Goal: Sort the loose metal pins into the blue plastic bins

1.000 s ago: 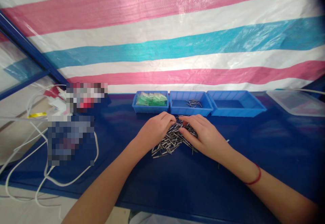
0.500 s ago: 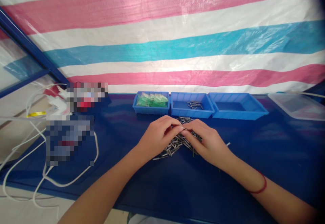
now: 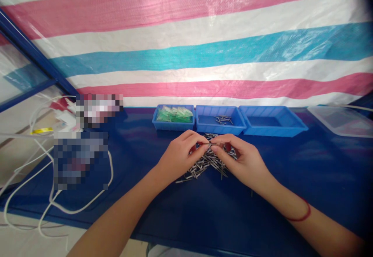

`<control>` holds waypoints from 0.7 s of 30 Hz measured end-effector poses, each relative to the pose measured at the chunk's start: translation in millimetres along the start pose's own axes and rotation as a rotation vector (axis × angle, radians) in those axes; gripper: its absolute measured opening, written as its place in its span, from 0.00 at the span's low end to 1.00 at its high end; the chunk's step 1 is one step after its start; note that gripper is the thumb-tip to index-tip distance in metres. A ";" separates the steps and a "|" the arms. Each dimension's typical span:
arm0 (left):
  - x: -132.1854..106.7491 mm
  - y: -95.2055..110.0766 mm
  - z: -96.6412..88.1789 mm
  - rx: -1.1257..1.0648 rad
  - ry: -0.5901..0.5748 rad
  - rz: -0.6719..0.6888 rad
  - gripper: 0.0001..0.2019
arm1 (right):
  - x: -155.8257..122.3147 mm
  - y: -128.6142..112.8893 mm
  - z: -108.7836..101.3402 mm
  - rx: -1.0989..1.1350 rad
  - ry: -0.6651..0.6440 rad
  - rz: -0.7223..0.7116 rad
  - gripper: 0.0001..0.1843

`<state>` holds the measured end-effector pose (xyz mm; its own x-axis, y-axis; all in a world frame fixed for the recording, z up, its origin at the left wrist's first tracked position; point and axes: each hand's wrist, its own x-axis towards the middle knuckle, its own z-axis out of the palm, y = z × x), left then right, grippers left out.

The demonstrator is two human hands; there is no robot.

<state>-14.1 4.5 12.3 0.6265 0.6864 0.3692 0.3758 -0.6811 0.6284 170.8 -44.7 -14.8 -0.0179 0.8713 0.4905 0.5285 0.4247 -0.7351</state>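
Observation:
A loose pile of silvery blind rivets (image 3: 201,167) lies on the blue table, under and between my hands. Above it, my left hand (image 3: 180,155) is closed in a pinch, thumb against fingers, on a thin blind rivet (image 3: 208,144). My right hand (image 3: 247,160) pinches at the right end of that same rivet, its fingertips almost meeting the left ones. Fingertips cover most of the rivet. Behind the pile, the middle blue bin (image 3: 204,127) contains several more rivets.
Left of that bin stands a blue bin (image 3: 171,126) with green-and-clear packets. To the right are another blue bin (image 3: 275,131) and a translucent lid (image 3: 338,123). White cables (image 3: 110,171) and blurred-out items occupy the table's left. A striped sheet (image 3: 186,59) hangs behind.
My right hand has shifted slightly right and its fingers have opened up a little from the left hand's, showing more of the rivet. My left hand has barely moved.

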 end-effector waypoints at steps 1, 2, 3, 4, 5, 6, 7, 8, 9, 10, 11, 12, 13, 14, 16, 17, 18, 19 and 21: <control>0.1 -1.0 0.2 -0.003 -0.013 0.002 0.09 | -0.1 -1.1 -0.9 -0.008 0.009 -0.014 0.07; 0.3 -2.0 0.3 -0.006 -0.029 0.006 0.09 | -0.1 -2.5 -2.0 -0.016 0.009 -0.037 0.07; 0.5 -2.8 0.5 -0.009 -0.047 0.011 0.09 | 0.0 -3.9 -3.2 -0.025 -0.001 -0.065 0.07; 0.7 -3.5 0.7 -0.010 -0.067 0.018 0.10 | 0.4 -5.4 -4.4 -0.035 -0.015 -0.094 0.07; 0.8 -4.0 0.9 -0.011 -0.089 0.027 0.10 | 0.8 -6.8 -5.6 -0.048 -0.031 -0.121 0.07; 0.8 -4.3 1.0 -0.011 -0.113 0.040 0.11 | 1.4 -7.9 -6.7 -0.065 -0.042 -0.140 0.07; 0.8 -4.4 1.2 -0.010 -0.134 0.052 0.11 | 2.1 -8.9 -7.6 -0.085 -0.049 -0.151 0.06; 0.6 -4.4 1.3 -0.007 -0.151 0.063 0.12 | 2.9 -9.6 -8.6 -0.108 -0.050 -0.157 0.05; 0.5 -4.2 1.4 -0.004 -0.167 0.071 0.12 | 3.9 -10.0 -9.5 -0.131 -0.050 -0.156 0.03; 0.3 -3.9 1.6 -0.001 -0.179 0.076 0.12 | 5.0 -10.1 -10.4 -0.151 -0.053 -0.153 0.02; 0.2 -3.4 1.7 0.003 -0.189 0.075 0.12 | 6.2 -9.9 -11.4 -0.167 -0.063 -0.147 0.01; 0.1 -2.8 1.9 0.006 -0.199 0.071 0.12 | 7.4 -9.6 -12.5 -0.175 -0.084 -0.139 0.02; 0.2 -2.1 2.0 0.008 -0.210 0.065 0.12 | 8.6 -9.0 -13.7 -0.177 -0.114 -0.129 0.03; 0.3 -1.4 2.2 0.009 -0.218 0.058 0.13 | 9.8 -8.3 -14.9 -0.172 -0.149 -0.119 0.04; 0.9 -0.2 2.4 0.013 -0.217 0.033 0.13 | 12.1 -6.6 -17.2 -0.154 -0.214 -0.106 0.05; 1.3 0.1 2.4 0.015 -0.207 0.012 0.13 | 13.5 -5.7 -18.4 -0.145 -0.231 -0.106 0.05; 1.6 0.1 2.2 0.016 -0.190 -0.016 0.13 | 15.3 -4.6 -19.7 -0.142 -0.230 -0.108 0.05; 2.0 -0.4 1.9 0.017 -0.167 -0.046 0.13 | 17.7 -3.4 -21.2 -0.149 -0.210 -0.110 0.05; 2.6 -2.7 0.9 0.017 -0.125 -0.098 0.15 | 24.8 0.1 -24.5 -0.193 -0.111 -0.111 0.04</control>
<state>-12.9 7.9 11.0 0.6655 0.7139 0.2180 0.4504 -0.6169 0.6454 191.2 -29.0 8.7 -0.1723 0.8479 0.5014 0.6700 0.4741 -0.5713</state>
